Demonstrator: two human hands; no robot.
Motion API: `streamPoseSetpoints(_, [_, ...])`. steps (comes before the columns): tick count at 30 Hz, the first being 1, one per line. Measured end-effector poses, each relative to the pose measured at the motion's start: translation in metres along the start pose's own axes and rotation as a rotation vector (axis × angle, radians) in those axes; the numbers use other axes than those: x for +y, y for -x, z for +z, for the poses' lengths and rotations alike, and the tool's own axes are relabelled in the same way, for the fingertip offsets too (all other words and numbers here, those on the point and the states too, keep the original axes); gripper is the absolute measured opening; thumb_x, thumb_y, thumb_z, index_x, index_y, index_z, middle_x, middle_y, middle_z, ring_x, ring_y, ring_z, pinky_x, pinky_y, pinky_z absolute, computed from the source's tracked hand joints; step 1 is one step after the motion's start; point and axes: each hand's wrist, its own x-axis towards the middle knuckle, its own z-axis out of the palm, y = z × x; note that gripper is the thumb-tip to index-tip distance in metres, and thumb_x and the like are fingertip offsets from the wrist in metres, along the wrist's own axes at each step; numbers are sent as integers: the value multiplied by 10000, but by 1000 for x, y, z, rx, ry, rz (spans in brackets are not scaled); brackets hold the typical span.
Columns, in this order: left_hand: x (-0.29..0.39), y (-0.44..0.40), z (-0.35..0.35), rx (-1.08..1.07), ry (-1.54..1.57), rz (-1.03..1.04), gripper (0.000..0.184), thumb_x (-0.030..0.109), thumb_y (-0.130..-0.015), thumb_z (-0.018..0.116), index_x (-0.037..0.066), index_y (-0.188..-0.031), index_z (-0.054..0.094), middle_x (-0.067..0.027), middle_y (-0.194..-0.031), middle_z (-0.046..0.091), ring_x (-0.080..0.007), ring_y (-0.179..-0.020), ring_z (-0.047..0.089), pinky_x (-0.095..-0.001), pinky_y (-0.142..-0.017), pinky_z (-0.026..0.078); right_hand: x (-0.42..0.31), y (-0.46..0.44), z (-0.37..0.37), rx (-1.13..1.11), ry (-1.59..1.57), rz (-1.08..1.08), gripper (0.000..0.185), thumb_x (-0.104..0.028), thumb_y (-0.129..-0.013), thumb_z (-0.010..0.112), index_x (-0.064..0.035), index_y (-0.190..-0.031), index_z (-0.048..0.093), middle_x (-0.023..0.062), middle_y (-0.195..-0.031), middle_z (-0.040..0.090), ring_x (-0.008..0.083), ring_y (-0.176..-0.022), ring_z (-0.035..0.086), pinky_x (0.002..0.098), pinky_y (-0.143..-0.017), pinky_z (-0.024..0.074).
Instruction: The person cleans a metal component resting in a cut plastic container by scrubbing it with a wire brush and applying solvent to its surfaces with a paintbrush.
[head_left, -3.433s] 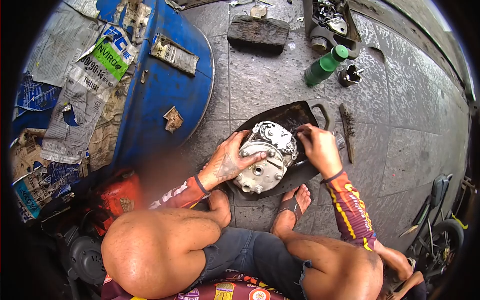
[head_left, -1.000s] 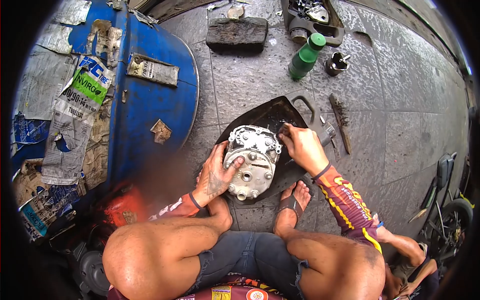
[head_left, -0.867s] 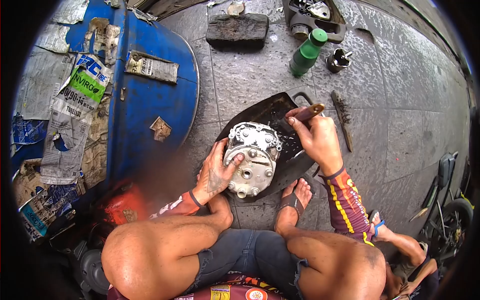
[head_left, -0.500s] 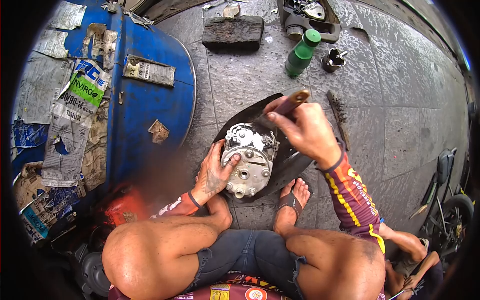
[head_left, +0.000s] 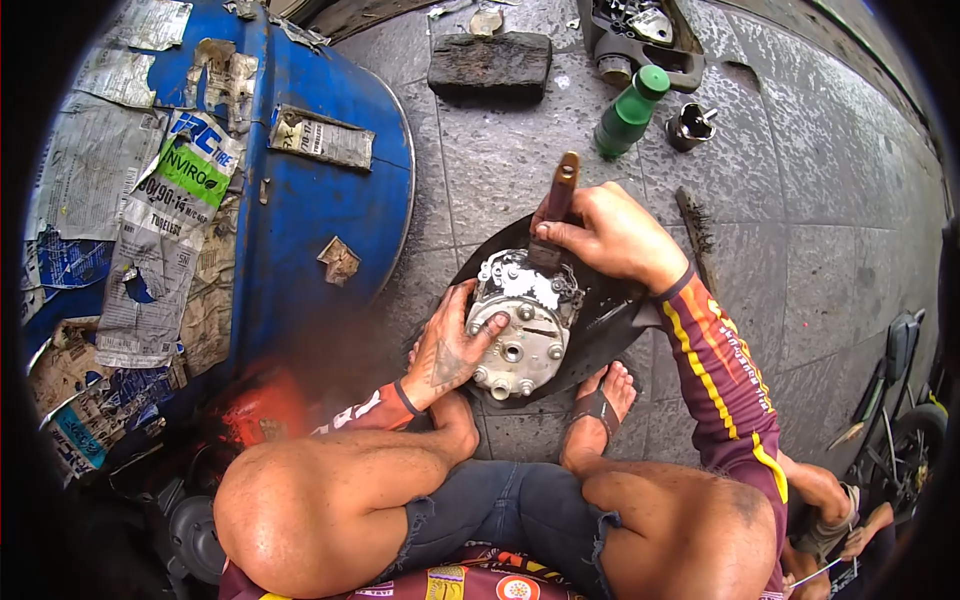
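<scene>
Nearest, a sandalled foot (head_left: 603, 405) is resting just beside the dark tray (head_left: 602, 345), so anything tipping over the rim could be landing on the toes. The left hand (head_left: 450, 345) is bracing the metal casing (head_left: 522, 325), its grip spreading partly open along the left side, with the thumb lying over the round cover (head_left: 515, 365); it is pressing more than enclosing. The casing is sitting in the tray, cover facing up. If the tray is oily, as its grimy look is suggesting, the casing could be turning or sliding under a hard push. Beyond the cover, the right hand (head_left: 610, 235) is holding the handle of a brush (head_left: 563, 188) in a closed grip, thumb against fingers, and the bristle end is meeting the casing's far edge. Loose grit could be working into the recesses there, and a slick handle could be twisting in the fingers. Farther out, a green bottle (head_left: 632, 112) and a small metal cup (head_left: 690, 127) are standing on the floor (head_left: 830, 250); a wide backswing could be knocking either over.
</scene>
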Motion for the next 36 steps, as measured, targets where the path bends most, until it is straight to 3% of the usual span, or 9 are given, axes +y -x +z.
streamPoseSetpoints(4, [0,-4,0,-48,64,-85,724,438,-962,658,-112,-1389,460,-296,-1331,561,-428,-1247,572,-456,-1050,452,-18,-13,23,144,-62,-133,261,-249,-896,706,5,-952,729,259,-802,693,423,-807,698,495,-757,549])
streamPoseSetpoints(6, [-4,-5,1,-32,52,-46,724,443,-965,653,-114,-1387,461,-298,-1329,561,-438,-1247,569,-458,-1048,453,-15,-10,16,164,40,-208,250,-260,-915,715,-12,-940,737,212,-784,698,400,-746,691,470,-662,527])
streamPoseSetpoints(10, [-3,-4,3,-10,42,-18,690,429,-967,657,-110,-1358,477,-301,-1298,578,-437,-1227,581,-456,-1041,458,-11,-5,2,22,79,-43,253,-248,-896,713,3,-931,727,250,-777,688,422,-769,692,500,-732,540])
streamPoseSetpoints(14, [-1,-6,3,-30,98,-64,674,422,-969,656,-102,-1353,479,-306,-1291,583,-429,-1209,595,-458,-1031,462,-8,-6,31,213,-172,-198,240,-236,-904,710,2,-925,728,248,-760,678,425,-736,683,493,-705,535])
streamPoseSetpoints(18, [-7,-5,2,-12,63,-31,676,419,-961,667,-97,-1356,481,-305,-1274,593,-428,-1193,603,-457,-1020,466,-3,4,-9,43,-6,-10,247,-246,-893,717,-5,-942,736,237,-754,687,419,-742,692,493,-699,542])
streamPoseSetpoints(22, [-5,-3,6,1,87,-38,684,419,-957,672,-96,-1363,477,-302,-1273,595,-430,-1197,601,-453,-1014,469,2,2,34,335,-289,-152,269,-254,-912,712,14,-932,729,245,-741,674,425,-719,686,488,-663,530])
streamPoseSetpoints(24, [-6,-3,4,2,99,-67,674,411,-957,674,-92,-1363,481,-300,-1273,596,-432,-1193,602,-454,-1014,470,7,12,36,338,-150,-45,264,-242,-918,706,20,-948,724,237,-724,673,418,-696,683,480,-646,523])
streamPoseSetpoints(30, [-3,-2,4,3,124,-53,685,428,-961,667,-104,-1351,483,-302,-1279,597,-436,-1198,599,-456,-1018,467,-18,96,12,509,-128,93,100,-88,-927,686,2,-958,717,162,-786,728,254,-680,735,351,-632,548])
streamPoseSetpoints(36, [-8,-4,5,-1,99,-47,672,416,-965,660,-87,-1370,477,-292,-1283,599,-414,-1198,606,-448,-1016,471,-26,114,50,525,-289,95,88,-75,-932,699,-44,-1014,710,137,-811,732,212,-711,742,324,-628,553])
